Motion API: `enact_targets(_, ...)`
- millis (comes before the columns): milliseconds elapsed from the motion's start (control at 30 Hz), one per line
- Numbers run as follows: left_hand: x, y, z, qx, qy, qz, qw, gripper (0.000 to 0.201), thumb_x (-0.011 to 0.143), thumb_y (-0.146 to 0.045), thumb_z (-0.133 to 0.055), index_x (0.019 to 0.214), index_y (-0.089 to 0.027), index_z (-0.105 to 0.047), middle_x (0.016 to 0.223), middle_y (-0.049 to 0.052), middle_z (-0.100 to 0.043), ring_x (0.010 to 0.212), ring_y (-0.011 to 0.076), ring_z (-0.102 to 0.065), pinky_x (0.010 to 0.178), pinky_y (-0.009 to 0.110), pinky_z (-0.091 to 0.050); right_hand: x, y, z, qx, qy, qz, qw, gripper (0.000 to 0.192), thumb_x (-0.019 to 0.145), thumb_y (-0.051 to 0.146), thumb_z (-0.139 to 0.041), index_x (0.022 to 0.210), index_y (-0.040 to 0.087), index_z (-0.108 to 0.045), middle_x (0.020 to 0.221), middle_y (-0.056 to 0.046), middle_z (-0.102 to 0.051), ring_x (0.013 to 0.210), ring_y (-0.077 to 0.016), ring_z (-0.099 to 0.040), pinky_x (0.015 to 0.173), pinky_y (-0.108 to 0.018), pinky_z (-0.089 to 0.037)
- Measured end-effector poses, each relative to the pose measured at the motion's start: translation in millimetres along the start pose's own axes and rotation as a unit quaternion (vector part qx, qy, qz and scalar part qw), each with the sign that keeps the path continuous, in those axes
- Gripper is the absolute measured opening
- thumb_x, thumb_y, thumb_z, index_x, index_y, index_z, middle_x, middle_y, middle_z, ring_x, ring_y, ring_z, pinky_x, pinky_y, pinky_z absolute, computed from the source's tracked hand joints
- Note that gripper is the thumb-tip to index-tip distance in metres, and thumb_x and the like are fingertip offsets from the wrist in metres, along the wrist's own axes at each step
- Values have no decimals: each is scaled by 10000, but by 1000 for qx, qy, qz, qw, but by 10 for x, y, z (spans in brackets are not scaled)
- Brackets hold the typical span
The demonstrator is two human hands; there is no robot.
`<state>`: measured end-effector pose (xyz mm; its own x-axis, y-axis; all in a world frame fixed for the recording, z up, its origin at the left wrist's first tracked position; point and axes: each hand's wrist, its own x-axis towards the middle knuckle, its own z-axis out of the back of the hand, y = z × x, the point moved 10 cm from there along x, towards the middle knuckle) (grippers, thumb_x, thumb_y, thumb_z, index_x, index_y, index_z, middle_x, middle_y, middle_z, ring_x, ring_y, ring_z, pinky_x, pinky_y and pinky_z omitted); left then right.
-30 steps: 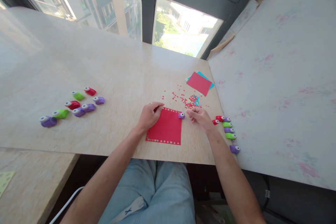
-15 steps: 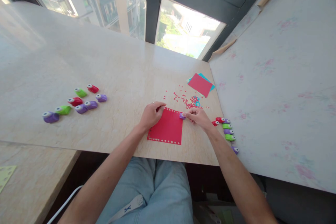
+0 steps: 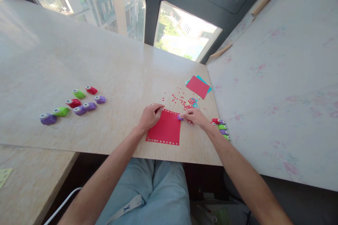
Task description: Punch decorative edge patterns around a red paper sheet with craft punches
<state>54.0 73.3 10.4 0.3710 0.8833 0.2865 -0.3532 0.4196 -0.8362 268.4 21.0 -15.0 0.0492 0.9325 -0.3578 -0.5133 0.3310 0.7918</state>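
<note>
Head camera view: a seated person works at a pale marble-patterned worktop [image 3: 111, 77] beside a window, punching decorative holes along the border of a square sheet of red craft paper [image 3: 165, 128]. The left hand [image 3: 150, 116] presses down on the sheet's far left corner, fingers curled and flat on the paper, closed on nothing. The right hand [image 3: 194, 116] pinches a small purple paper punch [image 3: 180, 117] set over the sheet's far right corner, its grip closed around the tool. A row of tiny cut-outs already runs along the near edge and the far edge of the red sheet, which lies close to the worktop's front edge, directly before the person.

Just beyond the sheet lies a scatter of red and blue paper confetti [image 3: 187, 102], and further off a second red sheet stacked on a blue one [image 3: 198, 86]. To the right of the right wrist sits a short row of small red, purple and green punches [image 3: 221, 128]; well apart on the left, a larger cluster of green, red and purple punches [image 3: 74, 105] lies spread out.

By the look of it, the step in hand is punching at the corner, with the sheet's side borders apparently still plain. The next move would call for a firm squeeze while the left hand keeps the paper from sliding, then shifting the punch along the edge at even spacing.
</note>
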Motion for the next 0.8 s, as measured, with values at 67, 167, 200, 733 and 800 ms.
enact_targets(67,-1,6,7,-2,-2,2,1000,213,886,-164,-531,978,-170,-723,965,82,-749,885,202,-686,828,334,-525,-1,-11,2,7,-1,-3,1000,431,697,537,-754,572,181,-547,507,22,-537,413,-87,-449,376,-217,-327)
enact_targets(167,-1,15,14,-3,-2,5,1000,226,879,-150,-522,975,-173,-725,977,85,-749,904,207,-686,840,341,-527,-14,-45,1,37,-3,-10,999,428,682,534,-772,582,179,-553,531,16,-554,438,-93,-474,402,-218,-356)
enact_targets(200,-2,16,15,-3,-1,6,1000,233,875,-142,-517,976,-173,-725,982,86,-748,910,208,-686,845,343,-528,-22,-55,1,52,-4,-11,999,429,677,535,-776,588,179,-555,541,12,-562,450,-96,-487,417,-220,-371)
enact_targets(733,-33,77,169,-1,-25,18,1000,235,865,-141,-513,961,-174,-725,968,85,-749,894,208,-686,845,350,-538,-315,114,-57,-67,-147,156,974,504,774,557,-689,1129,199,-673,710,5,-581,605,-150,-493,596,-277,-391)
enact_targets(800,-47,111,218,-2,-36,28,999,233,868,-155,-514,962,-176,-726,971,85,-750,891,208,-687,846,352,-543,-339,158,-108,-138,-164,166,963,418,816,533,-654,1085,217,-707,777,-27,-641,667,-177,-538,662,-297,-418)
